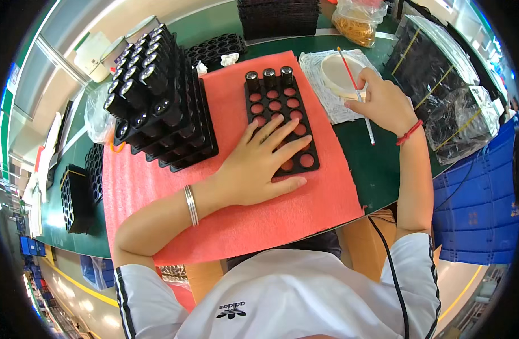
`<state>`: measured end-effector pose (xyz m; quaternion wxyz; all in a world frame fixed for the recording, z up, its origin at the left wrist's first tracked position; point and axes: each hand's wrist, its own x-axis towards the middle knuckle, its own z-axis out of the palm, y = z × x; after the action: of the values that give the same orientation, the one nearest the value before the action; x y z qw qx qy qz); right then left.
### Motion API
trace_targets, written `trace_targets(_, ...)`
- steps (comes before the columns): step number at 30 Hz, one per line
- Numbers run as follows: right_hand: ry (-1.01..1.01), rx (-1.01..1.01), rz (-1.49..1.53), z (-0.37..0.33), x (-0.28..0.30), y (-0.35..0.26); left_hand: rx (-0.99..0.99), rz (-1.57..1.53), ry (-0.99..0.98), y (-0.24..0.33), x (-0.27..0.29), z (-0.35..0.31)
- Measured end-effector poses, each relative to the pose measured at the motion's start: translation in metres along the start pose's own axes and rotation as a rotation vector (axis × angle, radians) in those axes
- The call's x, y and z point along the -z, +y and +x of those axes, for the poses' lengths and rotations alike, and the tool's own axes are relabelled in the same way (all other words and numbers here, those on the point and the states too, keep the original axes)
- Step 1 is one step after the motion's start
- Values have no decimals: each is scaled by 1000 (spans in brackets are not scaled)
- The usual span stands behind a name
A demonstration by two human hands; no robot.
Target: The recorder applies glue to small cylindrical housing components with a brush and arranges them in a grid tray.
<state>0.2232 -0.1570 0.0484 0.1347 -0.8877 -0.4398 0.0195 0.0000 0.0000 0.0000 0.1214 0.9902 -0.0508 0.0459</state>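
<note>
A: Any lettering to be read?
B: One dark word [232, 305], upside down, on the white shirt [293, 296] at the lower middle of the frame, a dark emblem [232, 313] just below it.
A: And the orange marks [473, 218] on the blue container [460, 195], far right?
B: Too small to make out. Likewise any print on the red-and-white stick [368, 122], upper right.

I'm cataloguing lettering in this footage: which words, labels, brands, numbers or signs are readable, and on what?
White shirt: dark printed lettering with a logo on the chest; legible, but I won't copy it.
Red-and-white stick in the right hand: dark marks near its lower end, too small to read.
Blue plastic bin: orange marks, too blurred to read.
</note>
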Motion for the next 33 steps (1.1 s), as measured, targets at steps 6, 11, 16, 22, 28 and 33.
trace_targets(6, 15, 27, -31, -1, -5, 3, 257, -309, 367, -12, -9, 3)
trace_targets(11, -1, 53, -52, -3, -6, 10, 481, -363, 398, -34, -18, 25)
trace_targets(16, -18, 89, -16, -3, -4, 14, 620, -324, 396, -46, -20, 53)
trace_targets(22, 242, 175, 173, 3, -1, 14, 605, -227, 384, -49, -15, 62)
trace_targets(28, 369, 250, 814, 6, 6, 14, 631, -292, 505, -55, -20, 61)
trace_targets(33, 540, 374, 1047, 5, 5, 4, 290, -807, 618, -10, 10, 31)
